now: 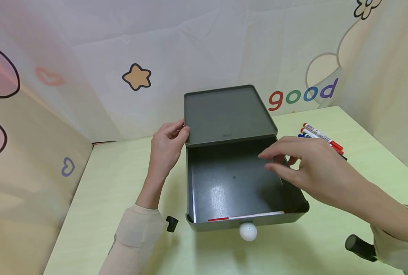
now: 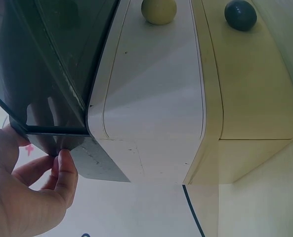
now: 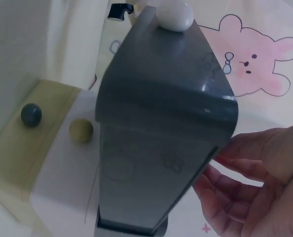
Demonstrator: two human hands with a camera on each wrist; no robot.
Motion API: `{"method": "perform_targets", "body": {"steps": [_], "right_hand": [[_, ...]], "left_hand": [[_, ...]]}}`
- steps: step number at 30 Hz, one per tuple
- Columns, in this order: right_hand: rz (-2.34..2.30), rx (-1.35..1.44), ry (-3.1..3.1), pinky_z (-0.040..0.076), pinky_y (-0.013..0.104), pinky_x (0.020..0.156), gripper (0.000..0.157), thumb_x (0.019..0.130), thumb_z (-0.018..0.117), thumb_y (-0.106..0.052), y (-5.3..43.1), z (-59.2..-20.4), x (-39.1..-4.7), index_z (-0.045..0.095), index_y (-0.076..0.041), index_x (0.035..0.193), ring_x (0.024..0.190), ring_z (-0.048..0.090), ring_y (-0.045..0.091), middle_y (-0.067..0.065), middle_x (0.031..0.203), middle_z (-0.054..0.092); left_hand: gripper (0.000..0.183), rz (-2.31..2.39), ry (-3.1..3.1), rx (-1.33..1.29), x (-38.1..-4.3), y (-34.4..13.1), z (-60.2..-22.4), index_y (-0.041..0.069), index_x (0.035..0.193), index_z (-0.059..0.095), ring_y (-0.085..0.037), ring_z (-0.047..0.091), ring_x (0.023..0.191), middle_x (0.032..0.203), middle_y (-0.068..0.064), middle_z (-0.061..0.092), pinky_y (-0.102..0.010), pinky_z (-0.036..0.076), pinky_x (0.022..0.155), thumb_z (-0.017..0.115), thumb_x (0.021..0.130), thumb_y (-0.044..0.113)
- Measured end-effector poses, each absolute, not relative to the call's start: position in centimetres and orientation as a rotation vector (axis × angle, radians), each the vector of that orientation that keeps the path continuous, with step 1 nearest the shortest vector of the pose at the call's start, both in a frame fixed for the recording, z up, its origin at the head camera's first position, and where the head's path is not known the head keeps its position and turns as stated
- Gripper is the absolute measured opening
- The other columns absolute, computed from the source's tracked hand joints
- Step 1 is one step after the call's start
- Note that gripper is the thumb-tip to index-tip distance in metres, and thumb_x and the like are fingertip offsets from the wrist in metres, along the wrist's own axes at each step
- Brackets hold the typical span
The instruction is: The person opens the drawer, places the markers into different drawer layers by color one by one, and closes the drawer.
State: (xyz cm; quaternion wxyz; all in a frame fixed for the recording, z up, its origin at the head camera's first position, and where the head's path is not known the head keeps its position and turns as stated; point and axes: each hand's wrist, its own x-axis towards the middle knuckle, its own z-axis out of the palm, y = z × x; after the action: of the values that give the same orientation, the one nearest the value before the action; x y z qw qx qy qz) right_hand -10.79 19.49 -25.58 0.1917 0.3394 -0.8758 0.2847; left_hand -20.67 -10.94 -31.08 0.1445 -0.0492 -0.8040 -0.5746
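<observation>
A dark grey drawer box (image 1: 229, 114) stands on the table, its top drawer (image 1: 210, 172) pulled out towards me. A white round knob (image 1: 248, 231) is on the drawer's front. Along the inside of that front lies a red and white marker (image 1: 245, 216). My left hand (image 1: 166, 149) grips the box's left side near the top, thumb at its upper edge; the left wrist view shows this hand (image 2: 37, 182) at the box corner. Over the drawer's right wall is my right hand (image 1: 310, 164), fingers loosely bent, thumb apart from them, holding nothing.
Several markers (image 1: 322, 139) with red and dark caps lie on the table to the right of the box. Below the grey drawer are a white drawer (image 2: 153, 84) and a yellowish one (image 2: 255, 84), each with a knob. A printed curtain (image 1: 204, 49) hangs behind.
</observation>
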Motion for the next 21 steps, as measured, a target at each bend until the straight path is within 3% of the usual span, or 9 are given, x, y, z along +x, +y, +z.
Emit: {"method": "perform_targets", "body": {"steps": [5,6,12,21], "right_hand": [[0.768,0.853,-2.465,0.047,0.017,0.076,0.033,0.078,0.085,0.006,20.5,-25.1,-11.1,0.081,-0.017,0.102,0.076,0.058,0.001,-0.017,0.087,0.068],[0.752,0.832,-2.472,0.045,0.013,0.068,0.032,0.079,0.085,0.004,20.8,-25.0,-11.2,0.081,-0.017,0.103,0.076,0.058,0.001,-0.016,0.087,0.069],[0.710,0.702,-2.498,0.047,0.010,0.069,0.024,0.086,0.081,-0.003,22.3,-24.6,-11.6,0.080,-0.018,0.105,0.074,0.061,-0.001,-0.011,0.090,0.073],[0.791,0.484,-2.618,0.047,0.009,0.065,0.020,0.094,0.075,-0.009,25.3,-25.2,-12.8,0.079,-0.010,0.114,0.073,0.062,-0.005,0.011,0.103,0.076]], "left_hand": [[0.038,-1.662,-2.320,-0.144,-20.6,-10.9,-31.0,0.009,0.136,0.069,-0.022,0.066,0.102,0.114,-0.009,0.066,-0.030,0.052,0.081,0.068,0.100,0.021],[0.038,-1.663,-2.321,-0.142,-20.6,-10.9,-31.0,0.010,0.136,0.069,-0.022,0.066,0.102,0.115,-0.008,0.066,-0.030,0.052,0.082,0.068,0.100,0.021],[0.039,-1.672,-2.317,-0.139,-20.6,-10.8,-30.9,0.010,0.137,0.068,-0.022,0.066,0.103,0.116,-0.009,0.066,-0.031,0.053,0.083,0.067,0.100,0.022],[0.039,-1.677,-2.321,-0.130,-20.5,-10.8,-31.0,0.010,0.138,0.068,-0.022,0.066,0.105,0.116,-0.009,0.065,-0.032,0.052,0.085,0.067,0.101,0.022]]}}
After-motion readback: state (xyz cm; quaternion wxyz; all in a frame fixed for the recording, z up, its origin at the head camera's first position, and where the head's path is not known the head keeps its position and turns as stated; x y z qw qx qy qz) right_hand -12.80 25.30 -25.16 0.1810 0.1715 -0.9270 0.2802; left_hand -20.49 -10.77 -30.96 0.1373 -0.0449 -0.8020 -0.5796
